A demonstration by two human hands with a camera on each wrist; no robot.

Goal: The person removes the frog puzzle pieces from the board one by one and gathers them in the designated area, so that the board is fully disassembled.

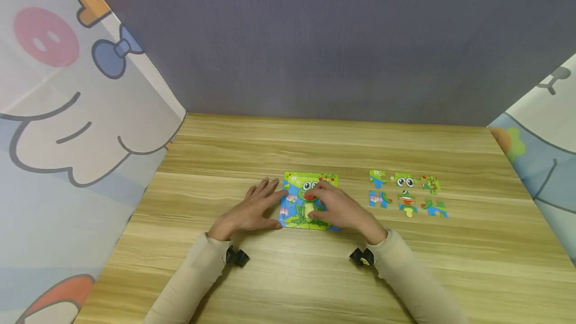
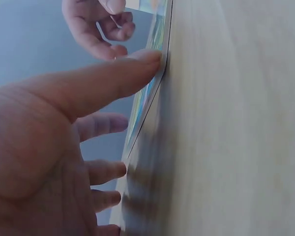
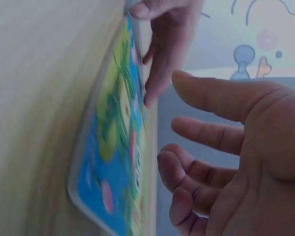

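A square puzzle board (image 1: 298,208) with a green frog picture lies flat on the table. My left hand (image 1: 252,211) is spread at its left side, the thumb (image 2: 146,56) touching the board's edge in the left wrist view. Over the board's right part hovers my right hand (image 1: 344,210), its fingers loosely bent and holding nothing. In the right wrist view a gap shows between those fingers and the board's surface (image 3: 110,169). Part of the board's right side is hidden beneath the right hand in the head view.
Several loose puzzle pieces lie in two rows right of the board, among them one with the frog's eyes (image 1: 405,181) and one with its mouth (image 1: 407,198). A grey panel (image 1: 315,44) rises behind the wooden table (image 1: 288,274). Cartoon-printed panels (image 1: 67,129) flank it.
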